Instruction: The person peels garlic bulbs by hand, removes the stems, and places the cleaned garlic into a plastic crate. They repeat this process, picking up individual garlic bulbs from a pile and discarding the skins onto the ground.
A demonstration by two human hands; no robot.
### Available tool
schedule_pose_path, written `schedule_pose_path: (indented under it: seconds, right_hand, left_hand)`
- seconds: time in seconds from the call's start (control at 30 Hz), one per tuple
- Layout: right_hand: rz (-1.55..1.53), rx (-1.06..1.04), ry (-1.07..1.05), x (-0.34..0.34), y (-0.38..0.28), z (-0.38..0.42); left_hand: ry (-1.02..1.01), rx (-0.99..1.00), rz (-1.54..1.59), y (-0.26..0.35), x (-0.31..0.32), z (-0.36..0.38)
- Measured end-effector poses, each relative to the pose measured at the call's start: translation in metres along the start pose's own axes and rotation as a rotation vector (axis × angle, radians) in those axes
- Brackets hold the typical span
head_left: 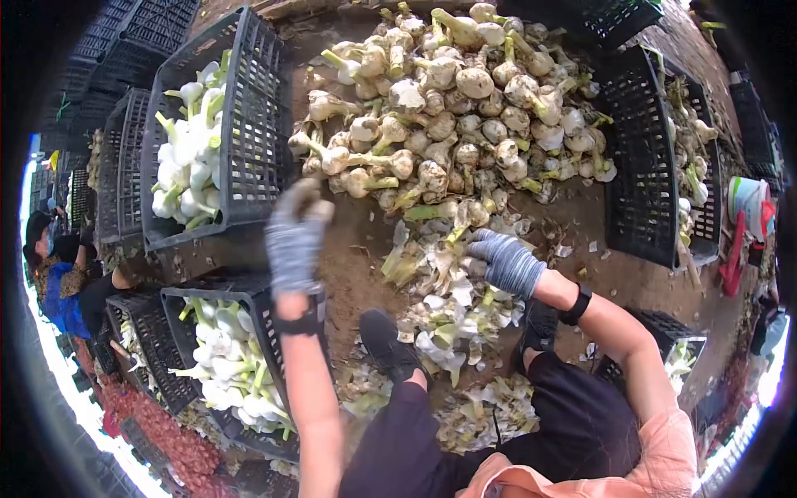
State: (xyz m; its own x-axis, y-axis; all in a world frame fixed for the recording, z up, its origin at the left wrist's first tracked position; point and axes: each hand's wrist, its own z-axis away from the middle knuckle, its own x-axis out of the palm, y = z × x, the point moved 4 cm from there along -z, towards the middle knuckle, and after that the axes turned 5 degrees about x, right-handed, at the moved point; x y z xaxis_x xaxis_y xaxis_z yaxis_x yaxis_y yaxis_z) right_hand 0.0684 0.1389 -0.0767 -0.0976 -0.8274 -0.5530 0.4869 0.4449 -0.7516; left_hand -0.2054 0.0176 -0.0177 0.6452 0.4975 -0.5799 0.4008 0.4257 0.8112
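Note:
A large heap of soiled garlic bulbs [473,108] lies on the brown ground ahead. My right hand [505,264], in a grey striped glove, is at the heap's near edge, its fingers closed around a garlic bulb with a green stem [459,222], above loose peelings [448,315]. My left hand [296,232], gloved the same way, hangs beside the upper left black crate [257,124]; it is blurred by motion, and I cannot tell whether it holds anything. Cleaned white garlic [195,162] fills that crate.
Another crate of white garlic [232,357] stands at lower left. A black crate [643,158] with garlic stands at right, near a white bucket [747,199] and a red tool [733,257]. A person [62,282] sits at far left. More peelings [490,412] lie between my legs.

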Motion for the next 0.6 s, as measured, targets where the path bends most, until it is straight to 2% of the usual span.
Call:
schedule_pose_path:
  seconds: [0.03,0.07,0.13,0.2,0.23,0.27,0.33,0.4,0.43,0.47,0.53,0.57,0.6]
  right_hand:
    - [0.028,-0.014,0.086,-0.002,0.0,-0.001]
    - [0.029,-0.012,0.086,-0.002,-0.001,-0.003]
    - [0.001,0.079,0.107,-0.003,0.0,-0.007]
    - [-0.076,0.119,0.082,0.003,0.005,-0.013]
    - [-0.256,0.182,0.079,0.003,0.004,-0.015]
    - [-0.436,0.245,0.076,0.003,0.005,-0.018]
    - [-0.519,0.231,0.052,-0.001,-0.001,-0.025]
    - [-0.67,0.375,-0.036,-0.01,-0.015,-0.025]
    - [-0.47,-0.05,0.243,-0.002,-0.004,-0.031]
    - [-0.475,-0.042,0.248,-0.002,-0.008,-0.03]
    - [-0.572,-0.098,0.338,-0.013,-0.024,-0.027]
    - [-0.637,0.118,0.194,-0.009,-0.021,-0.023]
    - [-0.644,-0.039,0.336,-0.011,-0.026,-0.021]
  left_hand:
    - [-0.026,0.025,-0.062,-0.009,0.013,-0.001]
    - [-0.053,0.05,-0.123,-0.022,0.029,-0.001]
    - [-0.032,0.461,-0.589,-0.051,0.081,-0.008]
    - [-0.112,0.201,-0.649,-0.067,0.102,-0.021]
    - [-0.066,0.22,-0.685,-0.069,0.104,-0.024]
    - [-0.065,0.222,-0.679,-0.072,0.106,-0.024]
    - [0.069,0.377,-0.344,-0.05,0.099,-0.019]
    - [0.053,0.326,-0.257,-0.028,0.102,0.001]
    - [0.0,0.286,-0.184,-0.005,0.102,0.013]
    - [-0.056,0.243,-0.112,0.019,0.101,0.027]
    - [-0.061,0.375,-0.171,0.052,0.104,0.05]
    - [-0.099,0.383,-0.181,0.057,0.108,0.059]
    - [-0.078,0.413,-0.171,0.067,0.108,0.066]
